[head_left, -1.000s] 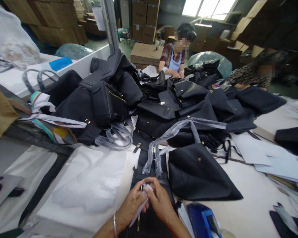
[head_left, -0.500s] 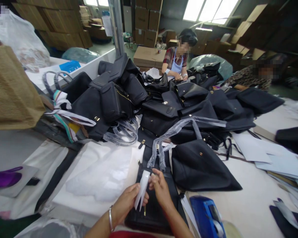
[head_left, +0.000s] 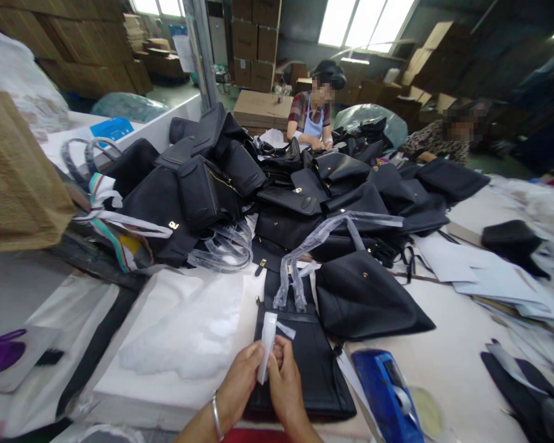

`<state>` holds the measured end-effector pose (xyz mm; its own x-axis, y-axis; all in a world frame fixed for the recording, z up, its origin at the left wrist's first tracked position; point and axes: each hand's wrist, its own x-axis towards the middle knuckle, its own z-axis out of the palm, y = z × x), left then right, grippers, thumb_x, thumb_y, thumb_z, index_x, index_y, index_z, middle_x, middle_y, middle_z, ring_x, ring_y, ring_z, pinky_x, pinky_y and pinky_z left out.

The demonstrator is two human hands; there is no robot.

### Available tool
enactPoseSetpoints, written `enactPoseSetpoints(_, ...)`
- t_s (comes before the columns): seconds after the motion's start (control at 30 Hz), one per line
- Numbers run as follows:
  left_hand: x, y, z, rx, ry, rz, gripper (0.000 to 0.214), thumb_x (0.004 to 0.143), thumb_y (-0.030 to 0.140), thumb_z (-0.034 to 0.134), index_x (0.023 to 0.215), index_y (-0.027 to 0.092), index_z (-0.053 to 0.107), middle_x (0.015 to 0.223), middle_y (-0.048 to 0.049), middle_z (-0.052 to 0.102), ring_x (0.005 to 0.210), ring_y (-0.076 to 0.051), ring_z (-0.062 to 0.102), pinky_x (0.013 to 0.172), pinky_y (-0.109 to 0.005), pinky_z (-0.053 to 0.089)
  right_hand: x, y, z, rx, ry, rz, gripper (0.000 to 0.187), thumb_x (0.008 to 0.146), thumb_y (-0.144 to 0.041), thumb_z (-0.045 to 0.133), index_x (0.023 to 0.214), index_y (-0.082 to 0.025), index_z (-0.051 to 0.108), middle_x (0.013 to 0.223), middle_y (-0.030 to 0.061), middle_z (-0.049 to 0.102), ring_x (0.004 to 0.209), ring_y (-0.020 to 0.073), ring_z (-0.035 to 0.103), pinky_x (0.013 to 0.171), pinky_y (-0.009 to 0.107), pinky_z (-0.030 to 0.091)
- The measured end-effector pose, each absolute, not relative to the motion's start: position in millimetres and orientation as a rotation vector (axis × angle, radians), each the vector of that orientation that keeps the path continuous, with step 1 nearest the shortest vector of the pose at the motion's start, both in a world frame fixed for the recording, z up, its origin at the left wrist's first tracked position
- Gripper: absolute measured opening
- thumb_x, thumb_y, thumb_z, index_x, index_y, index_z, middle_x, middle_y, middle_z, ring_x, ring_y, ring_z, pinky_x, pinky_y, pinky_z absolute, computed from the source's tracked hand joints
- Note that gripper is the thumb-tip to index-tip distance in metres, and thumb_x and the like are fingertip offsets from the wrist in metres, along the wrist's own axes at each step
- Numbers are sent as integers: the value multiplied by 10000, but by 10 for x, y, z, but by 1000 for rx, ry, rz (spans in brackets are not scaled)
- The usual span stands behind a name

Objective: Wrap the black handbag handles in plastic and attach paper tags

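Note:
My left hand (head_left: pixel 240 376), with a silver bangle at the wrist, pinches a folded white strip (head_left: pixel 268 332) that stands upright between my hands. The fingers of my right hand (head_left: pixel 286 380) are closed against the strip's right side. A small translucent piece (head_left: pixel 286 330), perhaps tape, sticks out above the right fingers. Beneath both hands a black bag (head_left: pixel 321 369) lies flat on the table. Its handles (head_left: pixel 284 286) are wrapped in clear plastic and stretch away from me. Another black bag (head_left: pixel 367 301) rests just beyond it on the right.
A blue tape dispenser (head_left: pixel 383 391) stands right of my hands. White sheets (head_left: pixel 180 332) lie on the left, and a heap of black bags (head_left: pixel 300 197) spreads across the back. A brown woven bag (head_left: pixel 21 178) is far left. Two people work beyond the heap.
My right hand has come down and in against the white strip, beside the left hand. The translucent piece now shows above its fingers. The view has shifted slightly to the right.

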<state>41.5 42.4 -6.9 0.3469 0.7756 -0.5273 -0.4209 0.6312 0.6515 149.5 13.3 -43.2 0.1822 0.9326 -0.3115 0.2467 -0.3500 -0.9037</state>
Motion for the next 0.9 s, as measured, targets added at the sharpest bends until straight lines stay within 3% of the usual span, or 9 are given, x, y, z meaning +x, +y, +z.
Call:
enactPoseSetpoints(0.27, 490, 433, -154, 538, 1070, 814, 399, 764, 477, 653, 918, 111, 695, 786, -78, 720, 708, -193, 632, 652, -268, 462, 1410, 92, -393, -1887, -1449, 827, 277, 904, -250, 396, 1168, -206, 467, 1043, 103, 670, 931, 253, 664, 775, 361, 524)
enactPoseSetpoints(0.43, 566, 419, -266, 556, 1158, 811, 355, 758, 457, 655, 845, 114, 669, 691, -47, 685, 629, -164, 604, 587, -246, 435, 1456, -56, -526, -1771, -1632, 677, 483, 843, -152, 401, 1325, -181, 392, 1216, 157, 590, 1126, 287, 574, 919, 436, 482)
enactPoseSetpoints(0.5, 587, 414, -302, 566, 1190, 814, 337, 778, 459, 627, 811, 124, 650, 666, -33, 665, 601, -150, 588, 586, -246, 437, 1541, -108, -488, -1667, -1697, 749, 604, 799, -143, 454, 1387, -184, 325, 1262, 149, 557, 1195, 290, 520, 970, 449, 453)
enactPoseSetpoints(0.57, 597, 416, -323, 583, 1216, 818, 333, 786, 466, 610, 773, 135, 631, 646, -20, 644, 572, -137, 567, 570, -242, 433, 1654, -106, -370, -1603, -1648, 910, 676, 777, -153, 506, 1415, -205, 285, 1271, 122, 550, 1149, 259, 551, 954, 403, 471)
enactPoseSetpoints(0.67, 605, 422, -308, 628, 1240, 810, 331, 763, 471, 632, 768, 140, 621, 621, 0, 616, 532, -122, 535, 533, -230, 412, 1796, 10, -144, -1649, -1330, 1103, 448, 843, -217, 487, 1289, -218, 439, 1118, 72, 630, 903, 181, 645, 819, 306, 520)
enactPoseSetpoints(0.77, 613, 399, -258, 712, 1224, 760, 357, 745, 483, 645, 839, 139, 629, 646, -2, 637, 567, -141, 560, 556, -240, 429, 1809, 134, -27, -1742, -1143, 1132, 142, 878, -276, 474, 937, -202, 580, 794, 10, 667, 706, 155, 646, 705, 264, 501)
enactPoseSetpoints(0.9, 577, 350, -321, 1035, 1345, 655, 446, 742, 561, 587, 952, 168, 616, 877, -42, 707, 856, -240, 636, 802, -326, 479, 1693, 161, -124, -1894, -1090, 994, 65, 769, -251, 624, 800, -207, 588, 709, -27, 624, 648, 140, 604, 626, 228, 446)
